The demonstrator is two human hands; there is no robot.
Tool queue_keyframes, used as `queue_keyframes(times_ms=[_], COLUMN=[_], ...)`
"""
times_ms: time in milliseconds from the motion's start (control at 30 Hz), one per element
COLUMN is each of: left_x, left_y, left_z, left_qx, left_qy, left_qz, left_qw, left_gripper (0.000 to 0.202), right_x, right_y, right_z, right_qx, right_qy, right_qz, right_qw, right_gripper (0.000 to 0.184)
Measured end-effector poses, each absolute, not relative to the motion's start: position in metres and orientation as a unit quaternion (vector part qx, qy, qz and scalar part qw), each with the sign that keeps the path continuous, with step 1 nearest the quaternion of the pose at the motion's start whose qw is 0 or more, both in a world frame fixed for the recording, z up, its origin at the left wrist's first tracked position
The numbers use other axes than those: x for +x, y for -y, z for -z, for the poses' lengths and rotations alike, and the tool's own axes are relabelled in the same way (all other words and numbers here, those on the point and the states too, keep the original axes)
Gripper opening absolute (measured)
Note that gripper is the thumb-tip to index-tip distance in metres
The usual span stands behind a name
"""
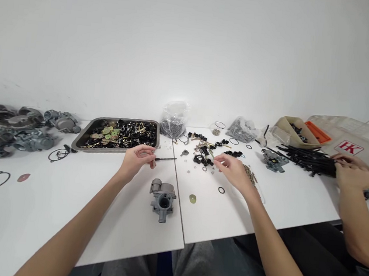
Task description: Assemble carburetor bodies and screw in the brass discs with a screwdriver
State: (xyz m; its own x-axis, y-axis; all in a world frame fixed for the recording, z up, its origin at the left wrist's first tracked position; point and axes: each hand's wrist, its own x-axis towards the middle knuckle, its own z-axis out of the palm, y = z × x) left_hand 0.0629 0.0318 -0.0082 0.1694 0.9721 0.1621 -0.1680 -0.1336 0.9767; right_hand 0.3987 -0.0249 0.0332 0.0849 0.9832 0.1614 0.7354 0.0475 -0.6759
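Note:
My left hand (138,159) is closed around a screwdriver (166,159), its thin dark shaft pointing right above the table. To the right, my right hand (232,171) has its fingertips pinched together at the edge of a scatter of small black and brass parts (202,159); what they hold, if anything, is too small to make out. Between my forearms a grey metal carburetor (164,199) stands on the table, its round bore facing me. A greenish oval gasket plate (192,198) and a black O-ring (221,189) lie to its right.
A metal tray (86,134) of mixed small parts sits at the back left, with several carburetors (32,139) beyond it. Plastic bags (174,121) stand along the wall. At right, a co-worker's hands (352,171) touch a bundle of black tubes (307,159) near a beige bin (291,123).

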Motion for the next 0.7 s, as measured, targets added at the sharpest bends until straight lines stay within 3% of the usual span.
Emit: queue_keyframes(times_ms=[167,433,700], left_x=[0.063,0.062,0.064], left_y=[-0.031,-0.029,-0.026], left_z=[0.008,0.006,-0.005], left_qx=[0.536,0.533,0.487], left_qy=[-0.377,-0.395,-0.418], left_qz=[-0.524,-0.52,-0.57], left_qw=[0.544,0.538,0.513], left_gripper=[0.03,0.027,0.032], right_x=[0.404,0.367,0.344], right_y=[0.016,-0.017,-0.025], right_z=[-0.033,-0.007,-0.01], right_qx=[-0.66,-0.631,-0.583], right_qy=[0.664,0.725,0.768], right_qz=[-0.152,-0.141,-0.152], right_qw=[0.316,0.236,0.217], right_gripper=[0.023,0.025,0.012])
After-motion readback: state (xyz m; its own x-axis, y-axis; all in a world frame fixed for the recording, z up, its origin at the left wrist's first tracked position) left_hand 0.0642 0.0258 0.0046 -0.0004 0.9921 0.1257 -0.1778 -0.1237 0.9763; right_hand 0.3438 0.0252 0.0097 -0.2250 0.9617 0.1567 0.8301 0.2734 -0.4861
